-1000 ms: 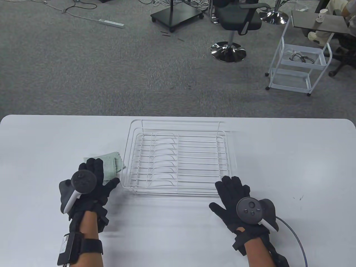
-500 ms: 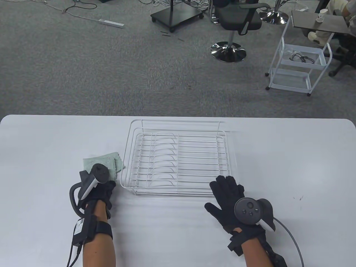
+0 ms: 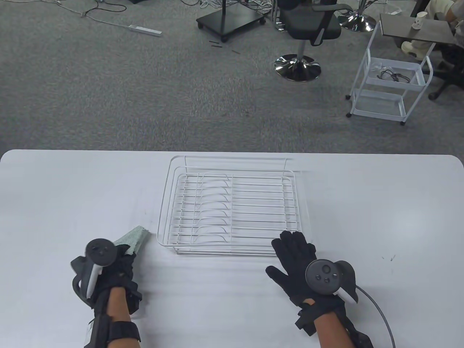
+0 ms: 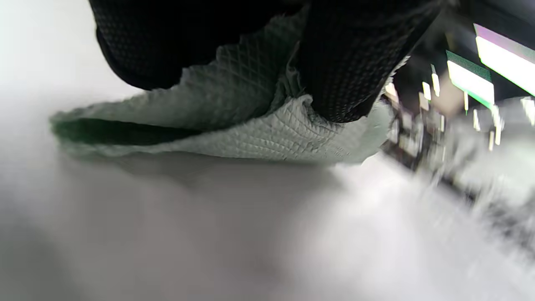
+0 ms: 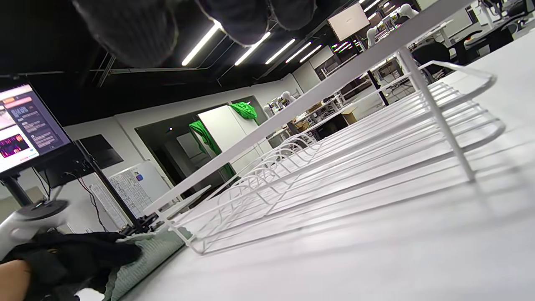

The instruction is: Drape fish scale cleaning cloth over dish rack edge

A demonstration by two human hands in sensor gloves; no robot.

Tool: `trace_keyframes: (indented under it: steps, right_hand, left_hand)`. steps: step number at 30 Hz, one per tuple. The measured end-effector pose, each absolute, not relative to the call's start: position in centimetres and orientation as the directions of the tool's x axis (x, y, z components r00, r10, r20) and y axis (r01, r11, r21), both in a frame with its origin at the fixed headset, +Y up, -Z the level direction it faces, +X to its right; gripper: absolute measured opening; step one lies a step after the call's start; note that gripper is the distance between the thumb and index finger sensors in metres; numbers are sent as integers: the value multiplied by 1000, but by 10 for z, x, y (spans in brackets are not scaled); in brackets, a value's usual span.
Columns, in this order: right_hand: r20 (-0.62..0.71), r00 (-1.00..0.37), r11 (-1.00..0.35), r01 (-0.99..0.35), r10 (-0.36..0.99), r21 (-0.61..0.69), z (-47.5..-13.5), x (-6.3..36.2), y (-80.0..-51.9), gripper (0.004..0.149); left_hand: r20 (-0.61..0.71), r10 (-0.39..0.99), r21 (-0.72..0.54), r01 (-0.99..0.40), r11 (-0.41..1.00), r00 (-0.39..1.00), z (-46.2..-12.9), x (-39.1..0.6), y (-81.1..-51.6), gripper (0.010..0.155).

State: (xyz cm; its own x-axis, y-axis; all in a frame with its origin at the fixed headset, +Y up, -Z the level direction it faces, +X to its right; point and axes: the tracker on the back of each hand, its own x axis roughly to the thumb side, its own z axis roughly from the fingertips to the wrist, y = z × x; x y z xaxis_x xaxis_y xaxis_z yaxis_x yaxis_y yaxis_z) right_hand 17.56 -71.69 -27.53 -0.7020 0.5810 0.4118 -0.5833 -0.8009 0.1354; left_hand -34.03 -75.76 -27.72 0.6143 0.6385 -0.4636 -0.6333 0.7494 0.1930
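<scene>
The pale green cleaning cloth (image 3: 133,239) sticks out from my left hand (image 3: 121,259), left of the rack's near left corner. In the left wrist view my fingers (image 4: 342,62) pinch the textured cloth (image 4: 267,133) just above the table. The white wire dish rack (image 3: 232,203) stands in the middle of the table. My right hand (image 3: 293,253) lies flat with fingers spread at the rack's near right corner, fingertips at its front rim. The right wrist view shows the rack's rim (image 5: 317,96) close up and the cloth (image 5: 142,255) in my left hand at lower left.
The white table (image 3: 380,217) extends to both sides of the rack. A cable (image 3: 380,315) trails from my right wrist. Beyond the table's far edge are carpet, an office chair (image 3: 308,32) and a white trolley (image 3: 391,83).
My left hand closed on the cloth and pulled it toward me and a little left, off its flat spot beside the rack. My right hand barely moved.
</scene>
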Motion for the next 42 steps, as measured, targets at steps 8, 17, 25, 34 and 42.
trace_keyframes:
  steps: [8,17,25,34,42]
  right_hand:
    - [434,-577,-694,-697,691,178,-271,170,-717,71]
    - [452,-210,-365,-885,867,289,-258,149,-712,63]
    - [176,229,144,-906,957,398,-252,132,-730,72]
    - [55,332,268,-840,942,472,-255,137,-738,79]
    - [160,142,74,-926,977,371,-257,143,-729,47]
  left_hand:
    - [-13,933,426,-842,332,361,-236,-308,-686,45]
    - [252,942,-7,-973,230,221,-253,-177,-686,45]
    - [369,885,-168,-916,364,284,-242,-115,-691,44]
    - [378,910,-340,-889,306,169,-246,-110,-706,49]
    - [392,901,-364,-867,339,188,-245,-115,-704,45]
